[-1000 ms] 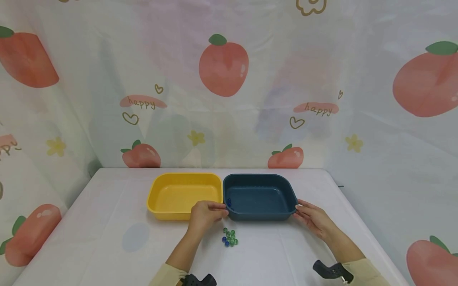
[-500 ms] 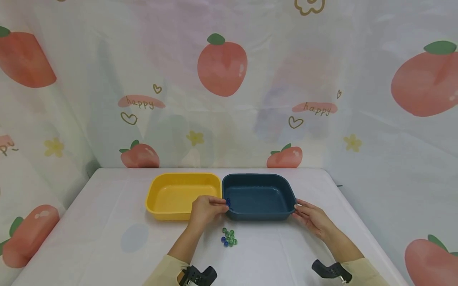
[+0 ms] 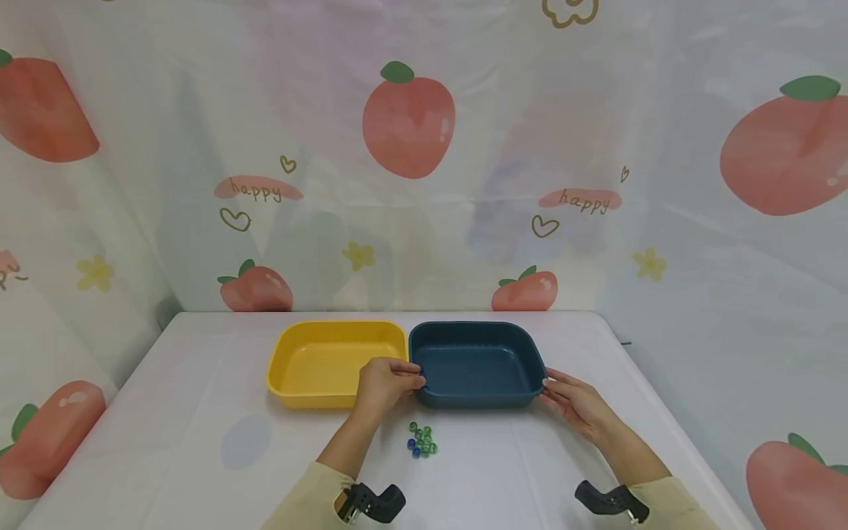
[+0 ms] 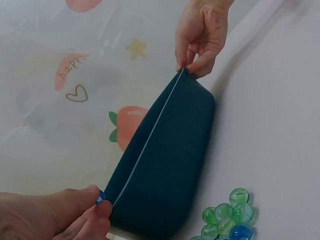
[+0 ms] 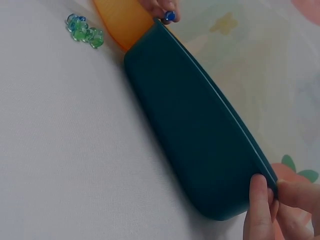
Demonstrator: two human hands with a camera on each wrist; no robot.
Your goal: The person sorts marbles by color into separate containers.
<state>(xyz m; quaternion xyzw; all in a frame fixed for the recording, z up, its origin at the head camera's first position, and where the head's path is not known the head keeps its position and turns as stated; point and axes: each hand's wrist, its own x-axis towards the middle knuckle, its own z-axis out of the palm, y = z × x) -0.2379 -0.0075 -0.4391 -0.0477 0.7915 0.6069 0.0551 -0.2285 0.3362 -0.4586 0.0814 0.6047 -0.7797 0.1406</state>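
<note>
My left hand [image 3: 383, 384] pinches a blue marble [image 5: 170, 16] between thumb and fingers, at the left front corner of the dark blue basin [image 3: 478, 400]. In the left wrist view, the marble [image 4: 101, 196] peeks out at the fingertips, right beside the rim. My right hand [image 3: 578, 403] grips the basin's right front corner; the right wrist view has its fingers [image 5: 258, 200] against the outer wall and the thumb over the rim. On the cloth in front lies a cluster of green and blue marbles [image 3: 422, 440]. The basin's left inner corner is partly hidden by my left hand.
A yellow basin [image 3: 308, 400] stands just left of the blue one, partly behind my left hand. Both rest on a white-covered table [image 3: 172, 442]. A fruit-printed cloth backdrop [image 3: 450, 243] rises behind and at both sides.
My left hand has risen slightly along the basin's corner. Blue marbles seen earlier inside that corner are now mostly hidden by the fingers. My right hand keeps its grip.
</note>
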